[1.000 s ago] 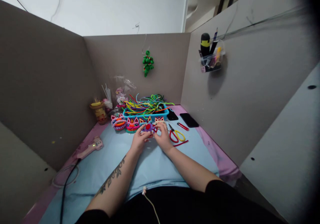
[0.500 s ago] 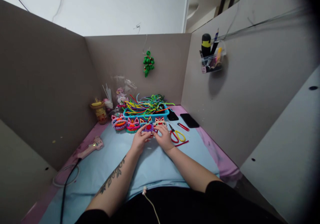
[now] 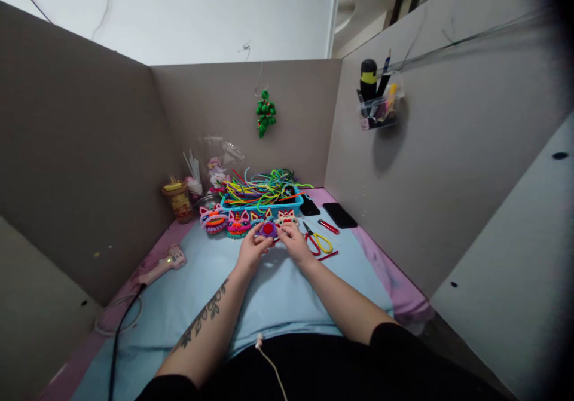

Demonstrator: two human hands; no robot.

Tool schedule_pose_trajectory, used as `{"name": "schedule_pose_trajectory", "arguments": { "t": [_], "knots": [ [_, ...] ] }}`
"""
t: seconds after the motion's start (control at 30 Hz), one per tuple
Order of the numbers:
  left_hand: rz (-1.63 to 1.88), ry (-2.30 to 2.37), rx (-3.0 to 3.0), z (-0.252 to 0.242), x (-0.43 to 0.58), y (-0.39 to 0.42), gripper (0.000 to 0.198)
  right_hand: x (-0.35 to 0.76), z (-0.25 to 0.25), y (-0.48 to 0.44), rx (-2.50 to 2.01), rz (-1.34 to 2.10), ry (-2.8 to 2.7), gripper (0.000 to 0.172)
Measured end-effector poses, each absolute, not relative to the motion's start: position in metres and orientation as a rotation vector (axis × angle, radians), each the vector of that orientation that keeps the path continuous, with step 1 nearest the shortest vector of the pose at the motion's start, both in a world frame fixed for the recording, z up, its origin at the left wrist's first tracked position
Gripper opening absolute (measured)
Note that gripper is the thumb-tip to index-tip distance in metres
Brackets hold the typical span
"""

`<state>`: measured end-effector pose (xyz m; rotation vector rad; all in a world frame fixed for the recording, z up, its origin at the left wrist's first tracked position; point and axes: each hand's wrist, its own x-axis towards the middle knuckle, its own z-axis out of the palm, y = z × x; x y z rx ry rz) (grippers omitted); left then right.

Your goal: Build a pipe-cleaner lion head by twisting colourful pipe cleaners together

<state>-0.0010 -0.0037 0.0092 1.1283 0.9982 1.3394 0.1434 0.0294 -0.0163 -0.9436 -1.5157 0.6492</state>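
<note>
Between my fingers is a small round purple piece with a red centre (image 3: 269,229), which looks made of pipe cleaner. My left hand (image 3: 252,247) grips its left side, thumb and fingers closed on the edge. On the other side, my right hand (image 3: 293,241) pinches the piece's right edge with its fingertips. Just behind the hands stand several colourful pipe-cleaner animal heads (image 3: 214,219) in a row, partly covered by my fingers. Scissors with red and yellow handles (image 3: 319,241) lie right of my right hand, beside a red pipe-cleaner piece (image 3: 329,256).
A blue basket (image 3: 262,208) of loose pipe cleaners stands at the back. On the left lie a pink glue gun (image 3: 167,262) and its black cable; a lidded cup (image 3: 178,201) stands behind. Two phones, one a black phone (image 3: 339,216), lie right. Grey partitions (image 3: 244,96) enclose the table.
The purple and red piece has turned so its round red centre faces me more fully. My right fingers have shifted slightly to the right along its edge.
</note>
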Motion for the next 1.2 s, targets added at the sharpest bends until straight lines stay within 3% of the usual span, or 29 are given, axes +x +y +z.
{"name": "schedule_pose_trajectory", "arguments": {
  "t": [0.2, 0.37, 0.6, 0.9, 1.2],
  "knots": [
    [1.326, 1.038, 1.153, 0.009, -0.002, -0.003, 0.085, 0.145, -0.006, 0.02, -0.935, 0.557, -1.472, 0.013],
    [1.304, 1.084, 1.112, 0.009, -0.003, -0.002, 0.068, 0.145, -0.005, 0.019, -0.871, 0.683, -1.525, 0.011],
    [1.392, 1.036, 1.024, 0.005, -0.005, 0.002, 0.062, 0.139, 0.0, 0.009, -0.775, 0.771, -1.603, 0.008],
    [1.394, 1.007, 1.112, 0.004, -0.002, 0.001, 0.049, 0.145, -0.003, 0.021, -0.75, 0.962, -1.193, 0.013],
    [1.314, 0.971, 1.121, 0.004, -0.002, 0.0, 0.052, 0.144, -0.009, 0.028, -0.792, 1.086, -1.162, 0.019]
  ]
}}
